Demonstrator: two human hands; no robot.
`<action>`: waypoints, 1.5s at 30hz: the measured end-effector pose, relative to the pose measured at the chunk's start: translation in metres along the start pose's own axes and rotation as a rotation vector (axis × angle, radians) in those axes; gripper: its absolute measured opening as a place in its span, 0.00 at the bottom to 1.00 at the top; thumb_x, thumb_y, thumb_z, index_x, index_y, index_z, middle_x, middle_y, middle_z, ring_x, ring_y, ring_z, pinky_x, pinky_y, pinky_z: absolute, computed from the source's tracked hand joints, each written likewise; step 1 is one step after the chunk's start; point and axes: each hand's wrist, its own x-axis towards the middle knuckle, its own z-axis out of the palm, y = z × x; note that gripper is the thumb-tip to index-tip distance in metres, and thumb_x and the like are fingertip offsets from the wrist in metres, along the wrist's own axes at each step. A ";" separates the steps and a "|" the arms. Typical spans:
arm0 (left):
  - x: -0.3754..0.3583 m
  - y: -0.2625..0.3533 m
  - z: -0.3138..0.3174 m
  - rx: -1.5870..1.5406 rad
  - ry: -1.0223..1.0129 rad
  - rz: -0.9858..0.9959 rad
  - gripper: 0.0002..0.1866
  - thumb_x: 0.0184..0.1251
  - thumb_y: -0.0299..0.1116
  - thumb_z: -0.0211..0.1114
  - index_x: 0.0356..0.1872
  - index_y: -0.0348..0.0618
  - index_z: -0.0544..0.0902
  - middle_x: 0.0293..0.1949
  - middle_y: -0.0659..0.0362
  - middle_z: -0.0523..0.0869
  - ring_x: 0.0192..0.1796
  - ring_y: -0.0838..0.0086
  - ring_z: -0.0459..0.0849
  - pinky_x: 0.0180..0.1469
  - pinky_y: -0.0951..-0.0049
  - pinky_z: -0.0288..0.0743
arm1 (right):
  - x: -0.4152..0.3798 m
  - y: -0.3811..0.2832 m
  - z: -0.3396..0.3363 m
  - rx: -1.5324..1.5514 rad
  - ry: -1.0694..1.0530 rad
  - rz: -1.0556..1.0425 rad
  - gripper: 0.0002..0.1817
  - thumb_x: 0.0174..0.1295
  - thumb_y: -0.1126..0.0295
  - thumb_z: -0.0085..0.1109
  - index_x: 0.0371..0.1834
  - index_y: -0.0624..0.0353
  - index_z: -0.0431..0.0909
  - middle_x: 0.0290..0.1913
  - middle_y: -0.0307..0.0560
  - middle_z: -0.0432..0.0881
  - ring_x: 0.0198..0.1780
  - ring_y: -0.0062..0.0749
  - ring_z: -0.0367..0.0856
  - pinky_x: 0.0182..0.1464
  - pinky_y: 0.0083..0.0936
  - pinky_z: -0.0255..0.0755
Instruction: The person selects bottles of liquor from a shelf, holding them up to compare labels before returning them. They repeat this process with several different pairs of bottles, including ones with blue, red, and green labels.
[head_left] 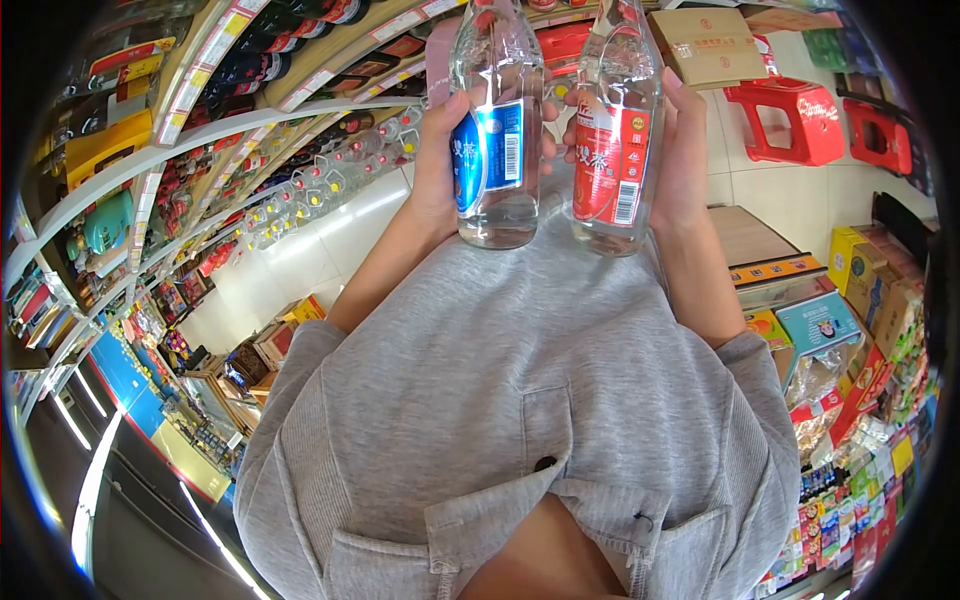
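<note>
My left hand (437,160) is closed around a clear glass bottle with a blue label (505,145). In my right hand (686,150) is a second clear glass bottle, this one with a red label (612,165). Both bottles stand upright side by side, a small gap between them, their bases close over the grey shirt (540,330). Clear liquid shows near the bottoms. The bottle tops run out of view at the upper edge. Fingertips of both hands show in the gap between the bottles.
Store shelves (190,75) with dark bottles curve along the left. Several large clear jugs (330,185) stand on the pale floor (340,235). Ahead to the right are a cardboard box (708,48) and red plastic stools (800,120). Cartons and packaged goods (820,325) fill the right side.
</note>
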 end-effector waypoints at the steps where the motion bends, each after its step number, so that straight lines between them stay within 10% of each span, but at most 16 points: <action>1: 0.000 0.000 0.000 0.006 -0.002 -0.002 0.41 0.71 0.66 0.53 0.65 0.34 0.73 0.55 0.44 0.83 0.48 0.61 0.88 0.49 0.63 0.87 | -0.001 0.000 0.001 -0.002 0.014 -0.001 0.38 0.74 0.39 0.34 0.62 0.65 0.73 0.50 0.57 0.86 0.39 0.40 0.88 0.41 0.37 0.86; 45: -0.016 -0.008 -0.005 -0.057 -0.008 -0.036 0.37 0.72 0.62 0.55 0.64 0.36 0.75 0.54 0.47 0.84 0.48 0.61 0.89 0.49 0.64 0.86 | -0.015 0.011 0.008 0.038 0.041 0.032 0.40 0.74 0.37 0.33 0.60 0.66 0.76 0.43 0.54 0.87 0.40 0.36 0.88 0.44 0.31 0.84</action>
